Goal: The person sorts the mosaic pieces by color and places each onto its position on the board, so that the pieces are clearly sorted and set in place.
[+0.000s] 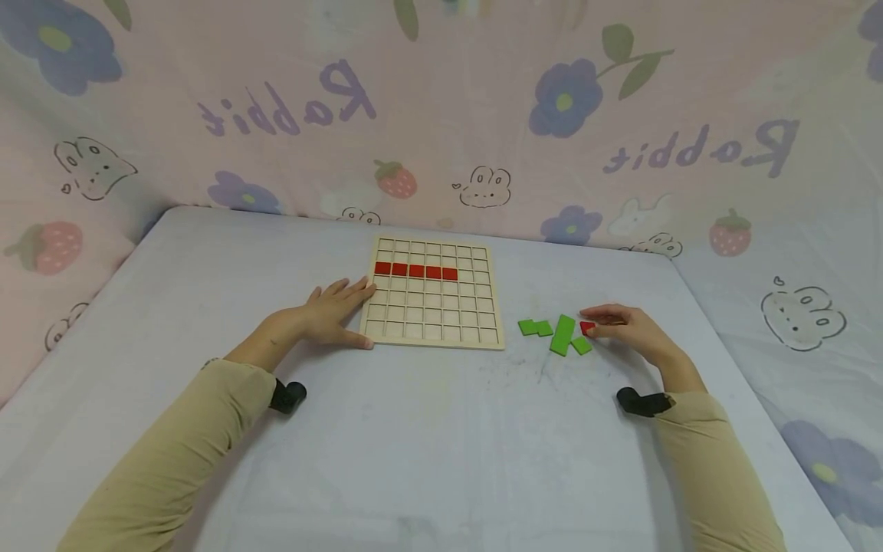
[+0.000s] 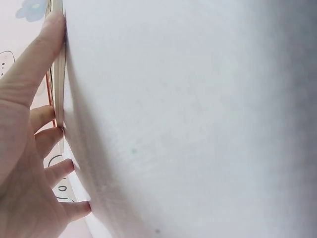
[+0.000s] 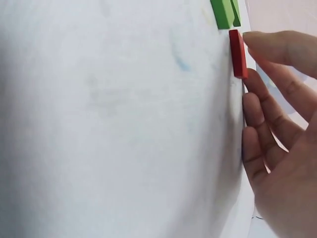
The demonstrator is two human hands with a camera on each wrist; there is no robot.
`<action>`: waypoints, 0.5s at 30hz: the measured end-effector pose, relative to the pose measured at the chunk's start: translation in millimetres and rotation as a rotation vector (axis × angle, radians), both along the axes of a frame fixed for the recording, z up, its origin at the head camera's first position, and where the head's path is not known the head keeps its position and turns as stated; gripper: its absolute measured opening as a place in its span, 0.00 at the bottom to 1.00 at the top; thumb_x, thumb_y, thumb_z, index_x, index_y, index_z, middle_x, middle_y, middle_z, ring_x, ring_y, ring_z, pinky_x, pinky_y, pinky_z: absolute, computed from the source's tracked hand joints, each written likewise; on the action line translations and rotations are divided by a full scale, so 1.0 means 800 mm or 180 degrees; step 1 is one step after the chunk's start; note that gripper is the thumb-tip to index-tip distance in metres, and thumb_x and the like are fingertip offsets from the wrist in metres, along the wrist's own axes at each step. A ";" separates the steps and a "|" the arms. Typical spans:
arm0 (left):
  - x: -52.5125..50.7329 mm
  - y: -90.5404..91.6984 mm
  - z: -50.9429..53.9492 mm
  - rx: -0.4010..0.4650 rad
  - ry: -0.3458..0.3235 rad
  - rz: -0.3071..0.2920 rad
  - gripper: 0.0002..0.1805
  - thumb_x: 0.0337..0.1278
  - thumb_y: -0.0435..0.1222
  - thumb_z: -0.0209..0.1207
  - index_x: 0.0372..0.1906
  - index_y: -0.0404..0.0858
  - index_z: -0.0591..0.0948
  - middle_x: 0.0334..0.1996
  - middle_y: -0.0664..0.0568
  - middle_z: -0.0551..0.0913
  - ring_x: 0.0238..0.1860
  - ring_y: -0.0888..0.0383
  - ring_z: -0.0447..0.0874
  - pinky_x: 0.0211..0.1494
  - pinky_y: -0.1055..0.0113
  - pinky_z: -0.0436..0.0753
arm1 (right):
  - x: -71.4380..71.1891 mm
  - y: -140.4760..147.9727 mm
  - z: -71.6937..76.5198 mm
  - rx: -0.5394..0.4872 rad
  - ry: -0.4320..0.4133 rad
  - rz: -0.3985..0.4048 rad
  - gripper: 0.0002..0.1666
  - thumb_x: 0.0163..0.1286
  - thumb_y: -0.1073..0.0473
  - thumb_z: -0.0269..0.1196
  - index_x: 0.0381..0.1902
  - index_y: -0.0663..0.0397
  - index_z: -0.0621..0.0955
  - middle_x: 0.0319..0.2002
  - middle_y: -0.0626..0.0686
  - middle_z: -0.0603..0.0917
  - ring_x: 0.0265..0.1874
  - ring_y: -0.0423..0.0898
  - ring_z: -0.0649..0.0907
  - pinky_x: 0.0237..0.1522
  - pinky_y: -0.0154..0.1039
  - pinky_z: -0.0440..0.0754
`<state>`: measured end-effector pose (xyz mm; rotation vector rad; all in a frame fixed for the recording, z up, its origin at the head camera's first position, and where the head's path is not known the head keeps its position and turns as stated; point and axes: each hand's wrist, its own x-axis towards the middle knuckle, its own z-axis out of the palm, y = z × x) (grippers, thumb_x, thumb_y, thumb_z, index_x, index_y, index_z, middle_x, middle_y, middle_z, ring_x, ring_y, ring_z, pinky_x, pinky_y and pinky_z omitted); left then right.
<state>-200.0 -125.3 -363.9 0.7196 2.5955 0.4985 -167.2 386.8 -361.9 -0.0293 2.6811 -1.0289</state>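
Observation:
A square wooden grid board (image 1: 431,346) lies on the table, with a row of several red square tiles (image 1: 416,271) set in its cells. My left hand (image 1: 329,314) rests flat at the board's left side. Its thumb and fingertips touch the edge, fingers spread, as the left wrist view also shows. To the right of the board, my right hand (image 1: 631,328) is over a loose red tile (image 3: 237,54) lying on the table. The thumb touches this tile, while the index finger reaches past its far side. The index fingertip is partly hidden in the right wrist view.
Next to the loose red tile lie a long green rectangular tile (image 1: 562,335) and a few small green tiles (image 1: 527,327). The white-covered table (image 1: 441,445) meets a printed fabric backdrop (image 1: 441,115). A black camera mount is on each wrist.

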 end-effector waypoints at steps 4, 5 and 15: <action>0.000 0.000 0.000 0.0009 0.0004 -0.0004 0.55 0.53 0.56 0.64 0.76 0.37 0.47 0.77 0.40 0.40 0.75 0.34 0.33 0.70 0.30 0.37 | 0.001 0.002 -0.001 -0.0043 -0.0039 0.0053 0.31 0.65 0.53 0.64 0.64 0.58 0.73 0.63 0.60 0.72 0.53 0.43 0.71 0.45 0.30 0.73; 0.000 0.000 0.000 0.0015 0.0008 -0.0004 0.55 0.53 0.56 0.64 0.76 0.37 0.47 0.77 0.40 0.40 0.75 0.34 0.33 0.70 0.30 0.37 | 0.001 0.002 -0.002 -0.0055 -0.0042 0.0060 0.31 0.65 0.54 0.64 0.64 0.58 0.73 0.63 0.60 0.72 0.53 0.44 0.71 0.45 0.30 0.73; -0.001 -0.001 -0.001 0.0017 -0.0007 0.0001 0.55 0.53 0.55 0.64 0.76 0.38 0.46 0.77 0.41 0.39 0.75 0.35 0.32 0.70 0.31 0.36 | 0.000 0.002 -0.002 -0.0005 -0.0040 0.0139 0.29 0.65 0.55 0.64 0.62 0.58 0.75 0.59 0.60 0.72 0.47 0.48 0.71 0.42 0.33 0.75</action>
